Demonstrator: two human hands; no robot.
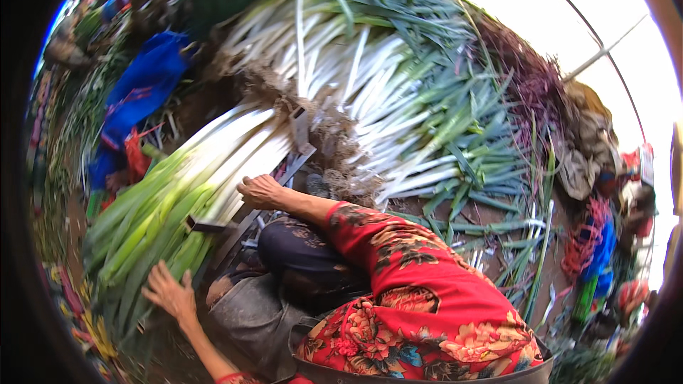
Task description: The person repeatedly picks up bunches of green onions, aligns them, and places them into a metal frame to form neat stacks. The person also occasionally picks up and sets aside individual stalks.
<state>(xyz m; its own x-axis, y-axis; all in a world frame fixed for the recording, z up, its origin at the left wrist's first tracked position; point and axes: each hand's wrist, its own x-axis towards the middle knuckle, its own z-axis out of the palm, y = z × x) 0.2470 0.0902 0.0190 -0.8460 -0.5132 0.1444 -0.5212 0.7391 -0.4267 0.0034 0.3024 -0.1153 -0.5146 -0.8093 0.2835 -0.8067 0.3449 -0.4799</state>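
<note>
A thick bundle of long leek-like onions lies across a metal frame, its white stems towards the upper right and its green leaves towards the lower left. My left hand is at the leaves' lower edge, fingers spread. My right hand is beside the white stems with its fingers curled; whether it grips a stem is hidden. A short metal upright of the frame stands at the bundle's near side, between my hands.
A large heap of similar onions, roots attached, lies beyond the frame. Blue cloth or sacking and a red plastic bag are at the left. Loose leaves litter the ground at right, near pink twine and crumpled sacks.
</note>
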